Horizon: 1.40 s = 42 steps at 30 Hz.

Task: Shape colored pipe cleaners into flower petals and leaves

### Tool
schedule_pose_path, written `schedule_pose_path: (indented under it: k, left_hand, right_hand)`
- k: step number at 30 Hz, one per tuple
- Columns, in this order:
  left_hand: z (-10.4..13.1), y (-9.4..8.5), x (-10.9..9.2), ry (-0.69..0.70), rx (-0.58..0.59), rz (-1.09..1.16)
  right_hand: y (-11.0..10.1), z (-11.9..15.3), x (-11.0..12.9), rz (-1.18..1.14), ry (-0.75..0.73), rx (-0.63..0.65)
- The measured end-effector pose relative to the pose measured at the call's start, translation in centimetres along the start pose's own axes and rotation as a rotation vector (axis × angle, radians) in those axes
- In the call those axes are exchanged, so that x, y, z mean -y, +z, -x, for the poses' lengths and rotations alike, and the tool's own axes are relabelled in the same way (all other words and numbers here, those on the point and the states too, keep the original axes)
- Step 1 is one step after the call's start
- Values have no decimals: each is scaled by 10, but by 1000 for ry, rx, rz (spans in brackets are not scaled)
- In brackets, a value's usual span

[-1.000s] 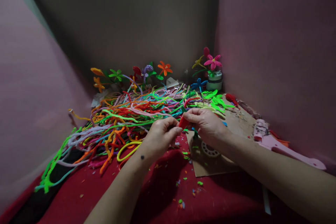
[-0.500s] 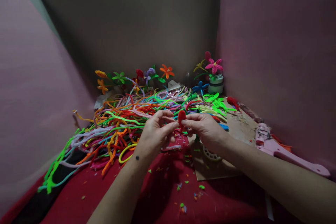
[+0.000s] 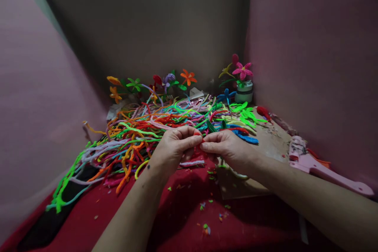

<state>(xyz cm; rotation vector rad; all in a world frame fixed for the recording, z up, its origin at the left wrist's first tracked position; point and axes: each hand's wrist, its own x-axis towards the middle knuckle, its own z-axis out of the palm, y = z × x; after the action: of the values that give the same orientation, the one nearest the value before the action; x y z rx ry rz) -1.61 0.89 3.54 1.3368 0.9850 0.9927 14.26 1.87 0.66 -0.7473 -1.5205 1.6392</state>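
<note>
A small red pipe-cleaner piece [image 3: 198, 135] is pinched between my two hands, mostly covered by the fingers. My left hand [image 3: 178, 145] grips its left side between thumb and forefinger. On the other side, my right hand [image 3: 223, 145] closes thumb and fingers on it, the two hands almost touching. Behind and to the left spreads a big heap of coloured pipe cleaners [image 3: 130, 141]. Dark green and blue fuzzy pieces [image 3: 248, 138] lie just beyond my right hand.
Fuzzy flowers [image 3: 188, 76] stand along the back, some in a small pale pot [image 3: 244, 91]. A pink hot-glue gun [image 3: 321, 169] lies at right, beside a brown board [image 3: 274, 141]. Tiny scraps [image 3: 206, 228] dot the red cloth [image 3: 177, 220]. Panels rise on the sides and back.
My left hand has closed onto the red piece, which stood upright in my right fingers before. It is now lower and more hidden. The view has shifted slightly.
</note>
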Motion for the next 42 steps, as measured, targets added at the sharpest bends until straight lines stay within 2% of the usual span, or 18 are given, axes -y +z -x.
schedule_pose_path:
  k: [4,9,15,17,19,24,26,28,31,33,36,38,42]
  left_hand:
    - [1,4,0,-3,-18,-48]
    - [1,9,0,37,-109,-56]
    - [3,7,-5,-8,-16,-174]
    - [3,9,-4,0,-30,-240]
    - [3,11,-2,56,-96,-340]
    - [3,14,6,327,-254,-762]
    - [4,15,6,370,-283,-830]
    - [4,15,4,326,-275,-750]
    - [3,12,-3,155,-216,-462]
    - [2,8,-7,48,-135,-340]
    - [2,3,-8,-23,18,-444]
    - [4,3,-6,81,-1,-662]
    - [11,11,6,447,-218,-1186]
  right_hand:
    - [-3,0,-1,29,16,40]
    - [-1,2,5,121,36,5]
    - [5,6,13,188,75,-72]
    - [7,6,13,185,95,-73]
    - [7,6,12,166,89,-64]
    - [7,4,13,152,53,-65]
    - [7,4,13,148,22,-64]
    - [6,3,12,111,-9,-44]
    - [3,2,9,53,-16,-45]
    - [0,1,7,31,-29,-76]
    - [-3,-1,4,7,-68,-131]
    - [-3,-3,3,7,-73,-174]
    - [0,-4,2,18,-46,-276]
